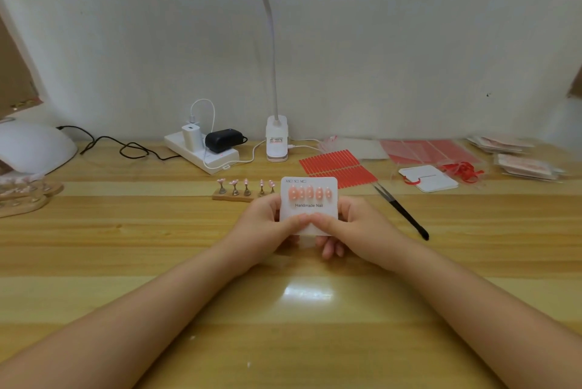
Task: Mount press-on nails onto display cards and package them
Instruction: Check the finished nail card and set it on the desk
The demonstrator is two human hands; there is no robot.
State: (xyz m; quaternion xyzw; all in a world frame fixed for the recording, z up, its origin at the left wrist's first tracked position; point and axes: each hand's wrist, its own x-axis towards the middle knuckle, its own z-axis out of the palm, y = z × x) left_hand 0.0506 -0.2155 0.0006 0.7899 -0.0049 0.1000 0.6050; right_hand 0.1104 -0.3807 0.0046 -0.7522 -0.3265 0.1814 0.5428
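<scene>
Display card is held upright above the table, centre-near, by both hands. L hand and R hand each pinch its lower edge, thumbs meeting on the front, fingers curled behind; this probably keeps the face visible for inspection. Five pink nails sit in the upper row; the lower row is bare. Nail stand, just left of the card, carries five more, within reach for the next row. Tweezers lie to the right; adhesive strips far-right.
</scene>
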